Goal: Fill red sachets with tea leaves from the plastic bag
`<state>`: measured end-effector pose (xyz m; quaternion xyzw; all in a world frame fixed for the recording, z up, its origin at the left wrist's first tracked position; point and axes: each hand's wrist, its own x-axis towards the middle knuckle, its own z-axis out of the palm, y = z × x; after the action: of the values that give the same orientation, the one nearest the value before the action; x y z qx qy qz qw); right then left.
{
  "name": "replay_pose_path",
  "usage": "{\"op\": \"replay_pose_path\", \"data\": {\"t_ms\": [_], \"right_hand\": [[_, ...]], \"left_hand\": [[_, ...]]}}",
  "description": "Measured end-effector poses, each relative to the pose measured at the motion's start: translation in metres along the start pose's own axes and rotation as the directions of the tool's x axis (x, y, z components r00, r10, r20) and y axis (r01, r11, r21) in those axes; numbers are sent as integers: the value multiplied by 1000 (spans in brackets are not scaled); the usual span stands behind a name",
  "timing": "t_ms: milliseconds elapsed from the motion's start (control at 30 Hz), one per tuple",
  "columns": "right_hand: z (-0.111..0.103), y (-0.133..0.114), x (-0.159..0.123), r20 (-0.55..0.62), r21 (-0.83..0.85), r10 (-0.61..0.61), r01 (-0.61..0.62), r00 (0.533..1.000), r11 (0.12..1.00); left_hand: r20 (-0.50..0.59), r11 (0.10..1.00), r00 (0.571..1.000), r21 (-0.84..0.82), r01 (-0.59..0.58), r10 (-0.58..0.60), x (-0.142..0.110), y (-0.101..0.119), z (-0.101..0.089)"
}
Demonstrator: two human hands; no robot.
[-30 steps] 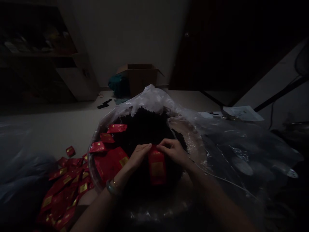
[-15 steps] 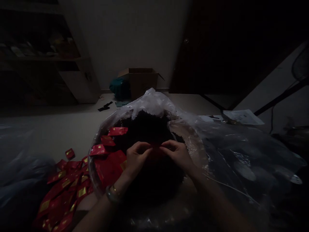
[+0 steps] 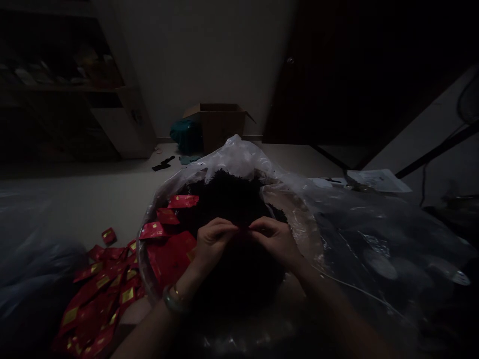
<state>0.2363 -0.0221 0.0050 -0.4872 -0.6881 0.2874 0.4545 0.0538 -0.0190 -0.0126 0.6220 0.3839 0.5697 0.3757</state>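
Note:
Between my two hands is a small red packet [image 3: 244, 230], very dim and mostly hidden by the fingers. My left hand [image 3: 214, 242] pinches its left end between thumb and fingers, and a bracelet circles that wrist. At its right end my right hand [image 3: 276, 239] pinches in the same way. Both hands are above a heap of dark, loose, dry shreds like tea leaves [image 3: 232, 192] in a round container lined with clear plastic [image 3: 239, 152]. Several flat red packets [image 3: 170, 259] lie inside the container, left of my left hand.
Filled-looking red packets with gold labels [image 3: 101, 304] are piled on the floor at left. Clear plastic bags [image 3: 374, 239] spread out at right. A cardboard box [image 3: 222, 127] and a teal bundle [image 3: 186, 134] stand by the wall. Papers [image 3: 377, 180] lie at right.
My left hand's fingers have closed in more tightly at the packet's edge, and less red shows between the hands. The piles and the container look unchanged.

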Motion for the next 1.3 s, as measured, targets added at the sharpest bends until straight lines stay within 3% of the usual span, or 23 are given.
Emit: {"op": "replay_pose_path", "data": {"t_ms": [67,200,367,500,567,667,733,800,867,900,967,1033,1100,1200,1300], "right_hand": [[0,0,0,-2,9,-2,2,1000,1000],[-2,-1,1,33,27,-10,9,999,1000],[-5,-4,3,107,2,72,-73,992,997],[-10,0,6,160,-14,158,-158,974,987],[-17,5,10,100,-29,208,-206,973,978],[-31,12,16,-159,-98,209,-227,965,969],[-36,11,16,-336,-124,163,-215,928,969],[-36,2,9,-390,-26,160,-185,907,982],[-30,-13,-2,-249,219,182,-127,951,967],[-27,-21,-8,-78,358,154,-116,985,926],[-20,-33,-17,190,533,58,-153,980,833],[-18,-39,-19,290,588,15,-190,957,786],[-19,-38,-17,297,568,48,-217,954,794],[-21,-32,-9,348,467,119,-282,930,838],[-20,-29,-5,401,345,159,-310,902,886]], "left_hand": [[-14,1000,1000,15,11,-10,-1,-1,1],[-42,989,989,40,144,-142,-1,0,3],[30,973,972,26,230,-231,4,3,3],[148,927,922,-56,370,-358,6,0,6],[180,893,887,-79,444,-425,7,-5,7],[121,886,878,65,459,-463,7,-14,8],[118,888,917,321,329,-382,5,-19,7],[199,816,936,563,133,-290,2,-22,7],[276,700,923,714,-9,-269,-1,-21,7],[286,632,917,773,-51,-277,-2,-19,6],[251,470,922,878,-89,-296,0,-12,3],[159,278,937,958,-71,-310,4,-3,-7],[32,101,940,995,2,-339,10,7,-22],[-116,-51,875,993,104,-470,20,20,-49],[-132,-56,733,990,127,-668,25,25,-66]]}}
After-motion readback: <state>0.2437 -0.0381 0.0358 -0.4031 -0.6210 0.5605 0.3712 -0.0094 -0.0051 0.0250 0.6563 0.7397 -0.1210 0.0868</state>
